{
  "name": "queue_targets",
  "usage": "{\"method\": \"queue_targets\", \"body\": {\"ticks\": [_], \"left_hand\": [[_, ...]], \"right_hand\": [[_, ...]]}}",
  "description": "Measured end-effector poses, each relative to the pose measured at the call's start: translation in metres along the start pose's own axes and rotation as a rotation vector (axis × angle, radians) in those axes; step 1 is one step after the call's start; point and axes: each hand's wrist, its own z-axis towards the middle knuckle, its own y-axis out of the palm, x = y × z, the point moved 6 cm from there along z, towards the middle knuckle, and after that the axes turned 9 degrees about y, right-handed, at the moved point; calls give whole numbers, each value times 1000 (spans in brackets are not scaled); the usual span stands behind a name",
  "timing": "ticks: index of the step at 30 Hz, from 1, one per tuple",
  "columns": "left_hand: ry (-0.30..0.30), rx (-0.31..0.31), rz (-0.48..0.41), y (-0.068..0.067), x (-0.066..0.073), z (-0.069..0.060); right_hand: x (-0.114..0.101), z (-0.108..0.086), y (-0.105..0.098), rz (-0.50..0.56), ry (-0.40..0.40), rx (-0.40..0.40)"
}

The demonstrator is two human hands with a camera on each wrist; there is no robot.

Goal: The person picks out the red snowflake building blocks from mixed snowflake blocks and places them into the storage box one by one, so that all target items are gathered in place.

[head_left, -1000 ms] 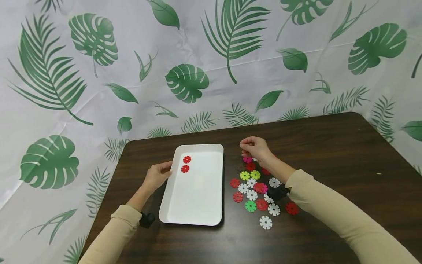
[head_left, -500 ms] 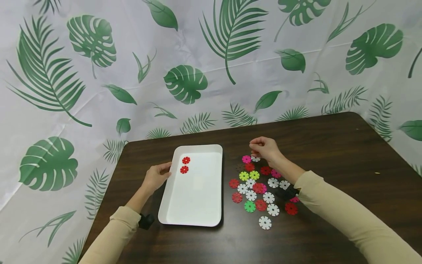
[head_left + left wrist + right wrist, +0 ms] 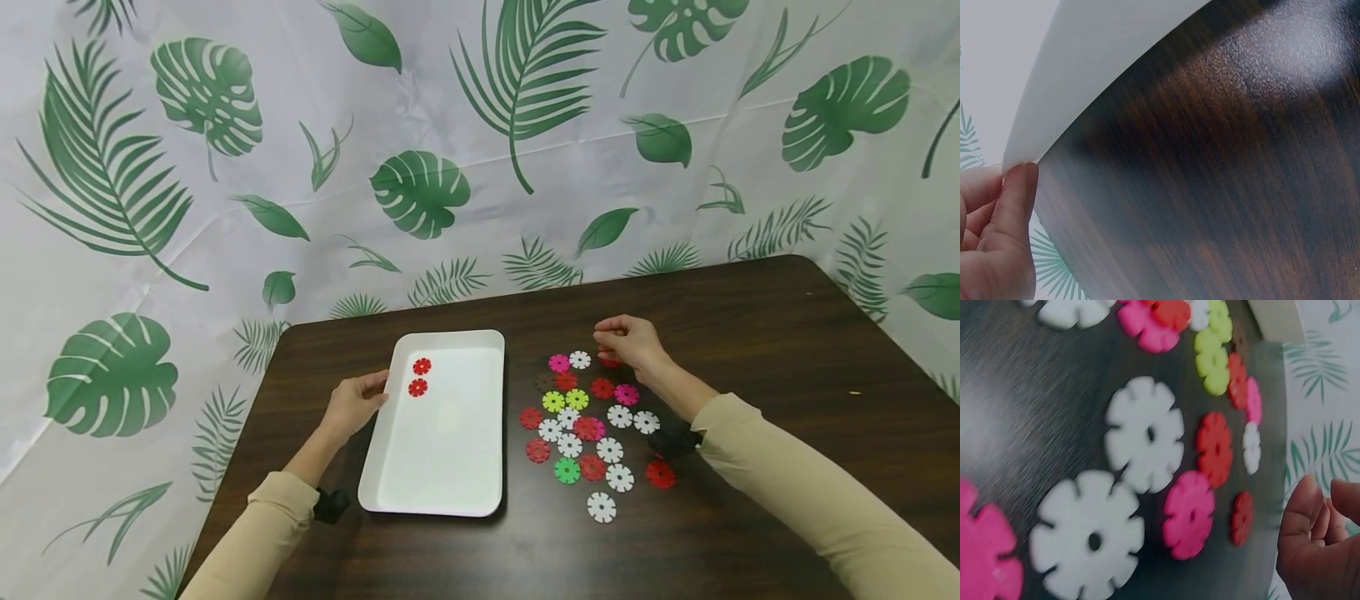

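Observation:
My left hand [image 3: 356, 408] holds the left rim of a shallow white tray [image 3: 431, 500]; thumb and fingers pinch its edge in the left wrist view. Inside the tray lie two red notched discs, a far one [image 3: 422, 366] and a nearer one [image 3: 417, 387]. On the right, my right hand [image 3: 632, 342] hovers over the far end of a scatter of notched plastic discs, fingers loosely bent. Nothing shows between its thumb and fingertips in the right wrist view. Nearest to it is a red disc [image 3: 1242, 517], partly hidden under the hand in the head view.
Several white, red, pink, yellow and green discs lie on the dark wood table [image 3: 750, 350], among them a green disc [image 3: 567, 470] and a white disc [image 3: 602, 507] nearest the front. A brown disc [image 3: 545, 382] blends into the wood. A leaf-print cloth [image 3: 420, 275] hangs behind.
My right hand has moved to the right along the far side of the discs, uncovering pink, red and white ones. The left hand stays at the tray's rim.

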Motion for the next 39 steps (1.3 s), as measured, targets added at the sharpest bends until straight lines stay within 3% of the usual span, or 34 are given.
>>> {"method": "queue_targets", "body": {"ticks": [8,14,39], "left_hand": [[0,0,16,-1,0,-1],[-3,1,16,-1,-1,-1],[-15,4,16,1,0,-1]], "right_hand": [[13,4,-14,-68,-14,23],[20,4,-18,-180,-39,49],[18,1,-12,-487,-155,146]]}}
